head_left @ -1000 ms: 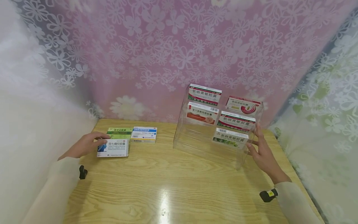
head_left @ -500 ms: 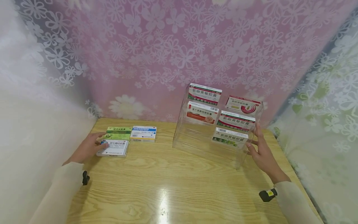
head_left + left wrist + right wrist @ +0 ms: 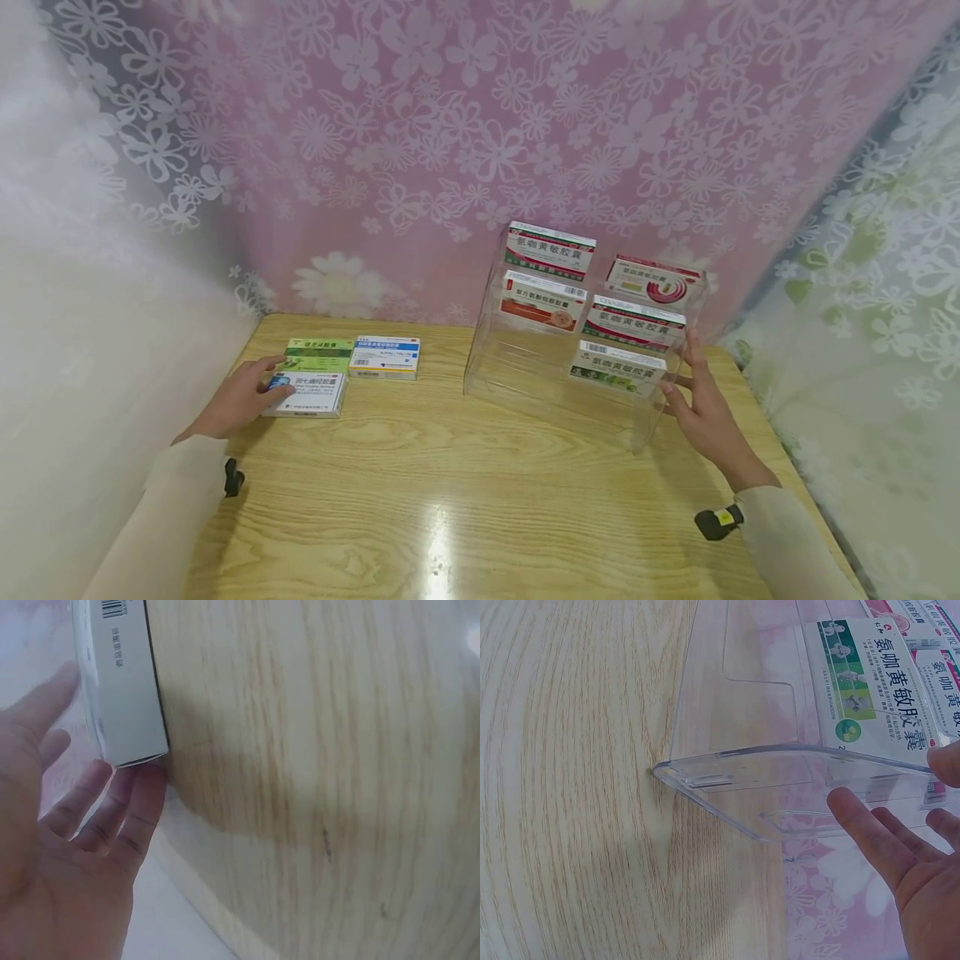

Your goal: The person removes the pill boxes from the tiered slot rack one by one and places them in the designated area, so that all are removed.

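Observation:
My left hand (image 3: 236, 398) is at the left end of a white medicine box (image 3: 311, 395) with a blue picture, which lies flat on the table. The thumb touches its top, and in the left wrist view the loosely extended fingers (image 3: 146, 799) reach its end (image 3: 131, 727). Far right, a clear stepped display stand (image 3: 517, 379) carries several medicine boxes in two columns. My right hand (image 3: 708, 421) touches the stand's right side with extended fingers. In the right wrist view its thumb (image 3: 946, 763) is at the panel edge, near a green-and-white box (image 3: 870, 686).
A green medicine box (image 3: 318, 355) lies right behind the white one, with a blue-and-white box (image 3: 385, 357) beside it. The wooden table (image 3: 420, 483) ends at a pink floral cloth (image 3: 420, 192) behind.
The white box has gone from tilted toward the camera to flat on the table. My left hand has shifted slightly with it. The right hand and the stand have stayed put.

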A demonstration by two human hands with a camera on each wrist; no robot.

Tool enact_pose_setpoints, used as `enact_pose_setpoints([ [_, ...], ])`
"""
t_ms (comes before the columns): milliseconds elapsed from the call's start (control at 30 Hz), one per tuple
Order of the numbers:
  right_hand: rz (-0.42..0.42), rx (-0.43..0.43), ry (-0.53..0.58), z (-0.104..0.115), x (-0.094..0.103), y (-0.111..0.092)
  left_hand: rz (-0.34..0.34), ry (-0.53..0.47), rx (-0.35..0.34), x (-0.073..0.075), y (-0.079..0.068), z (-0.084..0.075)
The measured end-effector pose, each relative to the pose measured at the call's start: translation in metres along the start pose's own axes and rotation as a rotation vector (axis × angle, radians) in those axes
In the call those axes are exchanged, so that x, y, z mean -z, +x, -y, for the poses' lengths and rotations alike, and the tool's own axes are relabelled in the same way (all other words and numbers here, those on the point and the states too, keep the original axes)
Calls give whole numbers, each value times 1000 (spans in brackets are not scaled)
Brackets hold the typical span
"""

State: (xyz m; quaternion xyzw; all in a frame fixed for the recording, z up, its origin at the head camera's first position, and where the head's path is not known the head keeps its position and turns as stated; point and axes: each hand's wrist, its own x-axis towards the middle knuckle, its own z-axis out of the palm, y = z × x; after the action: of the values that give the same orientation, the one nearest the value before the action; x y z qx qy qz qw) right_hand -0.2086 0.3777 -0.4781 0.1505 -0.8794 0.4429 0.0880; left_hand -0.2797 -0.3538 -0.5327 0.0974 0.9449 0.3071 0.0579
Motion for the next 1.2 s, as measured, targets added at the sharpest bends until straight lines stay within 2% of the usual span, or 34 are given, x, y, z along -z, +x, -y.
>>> enact_pose_setpoints([
  [67, -1, 5, 5, 0, 0, 0, -29, 33, -3, 0, 0, -4],
  [167, -4, 14, 16, 0, -1, 1, -124, 75, -33, -2, 5, -21],
  [233, -4, 13, 21, -1, -1, 1, -188, 93, -74, -6, 11, -41],
  [333, -5, 10, 18, -1, -1, 0, -235, 79, -166, -15, 25, -77],
  [533, -12, 14, 1, -2, -1, -1, -232, 85, -320, -44, 56, -143],
  [800, -15, 14, 8, -4, -1, 0, -176, 35, -451, -71, 79, -237],
  [967, -20, 15, 8, -4, -1, 0, -128, 25, -496, -86, 91, -281],
  [1200, -25, 22, 18, -6, -1, 0, -20, 39, -535, -114, 105, -333],
])
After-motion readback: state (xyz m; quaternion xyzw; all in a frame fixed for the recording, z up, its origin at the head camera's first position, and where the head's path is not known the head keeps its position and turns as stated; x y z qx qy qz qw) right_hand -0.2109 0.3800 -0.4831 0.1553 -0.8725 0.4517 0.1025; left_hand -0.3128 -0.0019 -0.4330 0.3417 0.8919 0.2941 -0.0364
